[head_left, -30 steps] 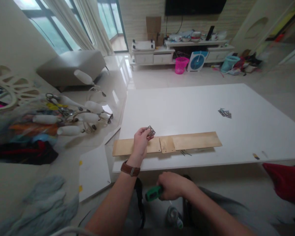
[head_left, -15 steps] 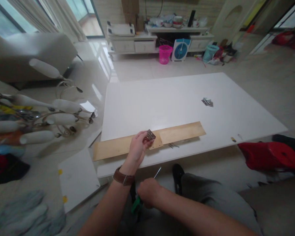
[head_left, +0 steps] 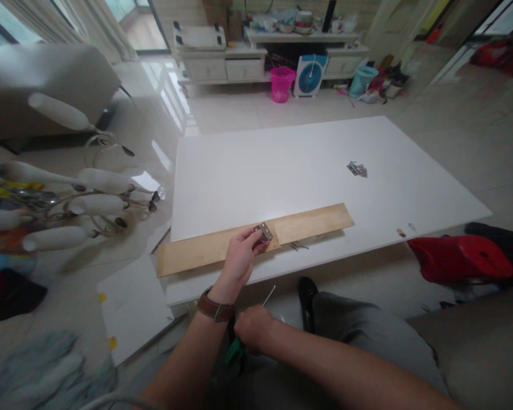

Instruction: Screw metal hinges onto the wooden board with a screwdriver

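My left hand, with a brown strap on its wrist, pinches a metal hinge between thumb and fingers. The hinge lies over the middle of a long light-brown wooden strip; whether it touches the wood I cannot tell. Just below, my right hand is closed around a screwdriver with a green handle, its thin shaft pointing up and right, away from the wood. Several screws lie beside the strip's near edge. A small pile of hinges rests farther back on the white board.
A smaller white panel is on the left, beneath several long white lamp-like pieces with cables. A red plastic seat stands at the board's right edge. Beyond are a pink basket and a box fan.
The hinge has turned flatter and come over the wooden strip with my left hand. My right hand keeps the screwdriver low. The whole view has shifted slightly.
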Demonstrator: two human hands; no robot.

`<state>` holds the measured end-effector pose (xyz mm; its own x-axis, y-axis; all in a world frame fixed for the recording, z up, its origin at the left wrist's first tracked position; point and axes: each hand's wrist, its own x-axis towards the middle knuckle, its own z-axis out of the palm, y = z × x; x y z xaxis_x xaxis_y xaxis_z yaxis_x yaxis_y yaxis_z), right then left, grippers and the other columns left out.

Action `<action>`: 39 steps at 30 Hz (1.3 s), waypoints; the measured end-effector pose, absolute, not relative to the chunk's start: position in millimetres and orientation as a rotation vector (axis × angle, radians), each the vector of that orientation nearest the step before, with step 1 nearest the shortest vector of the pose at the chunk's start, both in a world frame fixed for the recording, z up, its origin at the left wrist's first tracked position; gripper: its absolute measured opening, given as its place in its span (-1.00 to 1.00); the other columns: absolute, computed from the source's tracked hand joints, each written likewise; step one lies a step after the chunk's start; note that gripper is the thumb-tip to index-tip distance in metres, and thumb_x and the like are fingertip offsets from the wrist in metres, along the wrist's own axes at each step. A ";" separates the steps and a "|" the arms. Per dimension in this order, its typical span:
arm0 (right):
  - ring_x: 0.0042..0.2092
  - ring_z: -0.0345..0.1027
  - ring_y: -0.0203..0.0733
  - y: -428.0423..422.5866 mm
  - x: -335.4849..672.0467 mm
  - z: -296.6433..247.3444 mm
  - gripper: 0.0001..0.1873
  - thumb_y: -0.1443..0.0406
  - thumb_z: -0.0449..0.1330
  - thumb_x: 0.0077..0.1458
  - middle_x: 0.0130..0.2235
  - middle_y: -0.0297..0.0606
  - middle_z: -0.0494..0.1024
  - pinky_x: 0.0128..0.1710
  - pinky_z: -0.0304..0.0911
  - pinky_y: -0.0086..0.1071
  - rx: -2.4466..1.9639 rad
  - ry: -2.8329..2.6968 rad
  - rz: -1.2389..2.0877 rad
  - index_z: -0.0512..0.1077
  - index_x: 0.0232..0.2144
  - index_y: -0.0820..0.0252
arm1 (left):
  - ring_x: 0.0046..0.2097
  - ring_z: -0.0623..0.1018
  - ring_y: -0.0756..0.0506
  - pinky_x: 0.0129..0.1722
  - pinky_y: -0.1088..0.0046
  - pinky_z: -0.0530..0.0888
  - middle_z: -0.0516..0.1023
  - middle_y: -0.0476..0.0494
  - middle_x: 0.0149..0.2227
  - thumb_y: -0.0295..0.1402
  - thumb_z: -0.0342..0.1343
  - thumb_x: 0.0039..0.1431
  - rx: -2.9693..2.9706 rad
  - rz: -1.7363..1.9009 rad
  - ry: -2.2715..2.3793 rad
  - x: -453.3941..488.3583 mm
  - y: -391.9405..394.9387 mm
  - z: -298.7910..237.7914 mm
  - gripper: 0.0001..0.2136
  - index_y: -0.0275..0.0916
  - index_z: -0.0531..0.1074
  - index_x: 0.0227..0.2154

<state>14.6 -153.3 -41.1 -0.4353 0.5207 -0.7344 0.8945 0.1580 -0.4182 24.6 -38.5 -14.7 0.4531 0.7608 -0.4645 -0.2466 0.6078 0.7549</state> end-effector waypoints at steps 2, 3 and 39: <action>0.14 0.63 0.15 -154.4 14.7 -41.9 -0.68 0.40 0.27 0.27 0.06 0.16 0.70 0.07 0.61 -0.06 1.351 2.034 -1.189 0.62 0.05 0.36 | -0.29 0.63 -0.02 -0.22 0.45 0.58 0.69 -0.21 -0.28 -0.34 0.51 -0.05 0.674 0.664 0.905 23.8 -37.4 -15.3 -0.75 -0.35 0.62 -0.36; 0.14 0.63 0.15 -155.0 14.9 -42.4 -0.68 0.40 0.27 0.27 0.06 0.16 0.70 0.06 0.61 -0.06 1.353 2.040 -1.189 0.62 0.05 0.36 | -0.31 0.61 -0.01 -0.25 0.48 0.57 0.69 -0.20 -0.30 -0.34 0.52 -0.06 0.680 0.655 0.912 23.5 -37.0 -15.7 -0.74 -0.35 0.62 -0.36; 0.12 0.64 0.16 -165.6 12.8 -37.0 -0.72 0.45 0.20 0.32 0.01 0.15 0.72 0.02 0.62 -0.09 1.403 2.047 -1.182 0.64 -0.01 0.38 | -0.19 0.67 -0.04 -0.05 0.38 0.63 0.67 -0.13 -0.20 -0.56 0.45 -0.03 0.746 0.669 0.880 21.5 -37.0 -15.2 -0.58 -0.29 0.55 -0.07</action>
<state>12.8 -165.6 -37.0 -0.4226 0.5666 -0.7074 0.8959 0.1430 -0.4207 21.5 -37.0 -15.2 0.4740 0.7701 -0.4269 -0.2053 0.5681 0.7969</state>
